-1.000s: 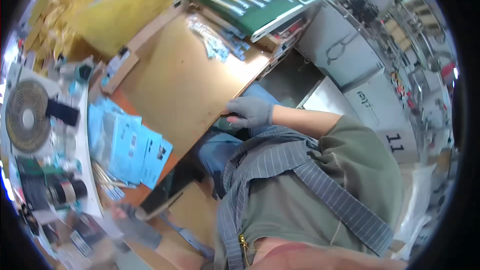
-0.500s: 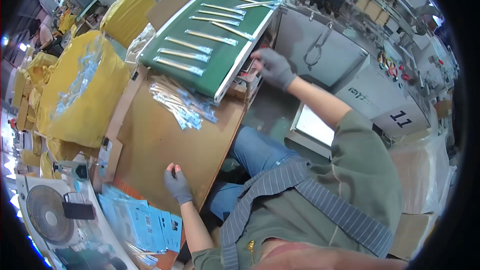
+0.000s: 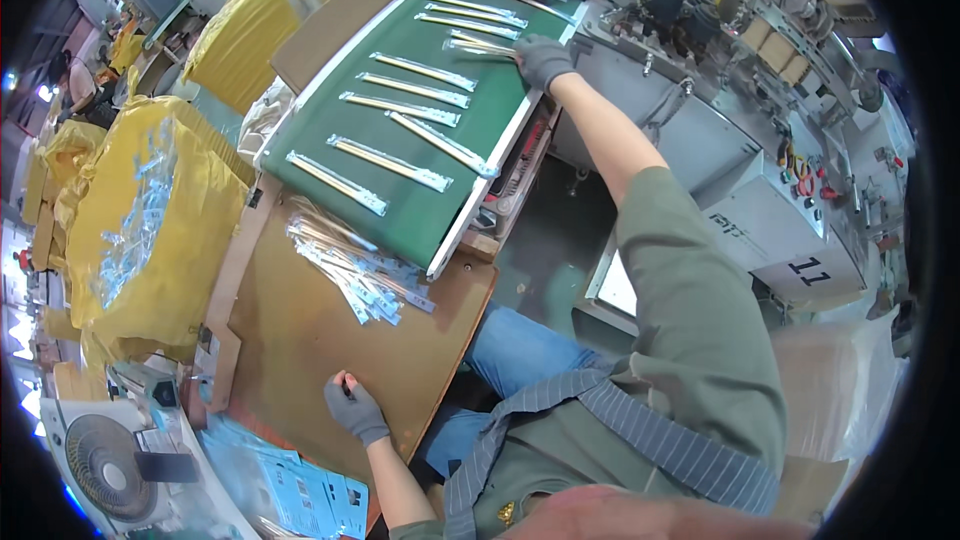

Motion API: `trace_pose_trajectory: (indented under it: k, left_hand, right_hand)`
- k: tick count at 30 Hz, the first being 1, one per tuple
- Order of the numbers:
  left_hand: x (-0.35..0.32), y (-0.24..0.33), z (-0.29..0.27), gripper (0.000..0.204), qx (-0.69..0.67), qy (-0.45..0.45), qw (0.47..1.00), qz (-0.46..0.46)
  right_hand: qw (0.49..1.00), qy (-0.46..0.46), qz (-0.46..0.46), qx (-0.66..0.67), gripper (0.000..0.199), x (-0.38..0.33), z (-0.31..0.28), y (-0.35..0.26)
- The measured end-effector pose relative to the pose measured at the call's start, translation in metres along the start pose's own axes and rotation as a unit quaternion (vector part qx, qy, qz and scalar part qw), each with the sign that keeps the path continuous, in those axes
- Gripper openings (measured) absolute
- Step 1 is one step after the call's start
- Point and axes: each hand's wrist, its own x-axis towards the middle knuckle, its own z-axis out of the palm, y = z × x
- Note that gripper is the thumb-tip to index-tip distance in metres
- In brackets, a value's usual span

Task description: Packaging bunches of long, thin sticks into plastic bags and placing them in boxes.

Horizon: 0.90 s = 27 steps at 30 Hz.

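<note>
My right hand (image 3: 543, 59), in a grey glove, reaches far out onto the green conveyor belt (image 3: 420, 220) and closes on a clear-wrapped chopstick packet (image 3: 480, 44) near the belt's right edge. Several more wrapped packets (image 3: 399, 162) lie across the belt in a row. My left hand (image 3: 352, 408), also in a grey glove, rests with curled fingers on the brown cardboard-covered table (image 3: 300, 330), holding nothing that I can see. A loose pile of wrapped packets (image 3: 352, 265) lies on the cardboard just below the belt's end.
Yellow bags (image 3: 150, 210) full of clear packets stand at the left. A white fan (image 3: 105, 460) and blue leaflets (image 3: 300, 490) sit at the lower left. A grey machine (image 3: 760, 210) with wiring stands at the right, beyond my right arm.
My right hand has moved from the belt's near right edge farther up the belt to a packet. My left hand has stayed on the cardboard. My view has tilted toward the belt.
</note>
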Motion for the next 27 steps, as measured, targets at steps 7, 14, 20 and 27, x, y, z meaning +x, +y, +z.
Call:
trace_pose_trajectory:
  k: [7,14,20,27]
  left_hand:
    - [0.011,0.008,0.009,0.011,0.103,0.017,0.994,-0.022]
    - [0.012,0.006,0.019,0.024,0.175,0.097,0.980,0.024]
    - [0.010,-0.009,0.024,0.051,0.249,0.089,0.962,-0.062]
    - [0.019,-0.016,0.023,0.055,0.300,0.097,0.949,-0.027]
  right_hand:
    - [0.988,0.000,-0.106,0.111,0.020,0.010,-0.007,-0.068]
    - [0.954,0.094,-0.100,0.265,0.054,-0.015,-0.053,-0.127]
    - [0.895,0.254,-0.158,0.331,0.036,-0.132,-0.057,-0.134]
    - [0.874,0.031,-0.237,0.424,0.031,-0.376,-0.039,-0.153]
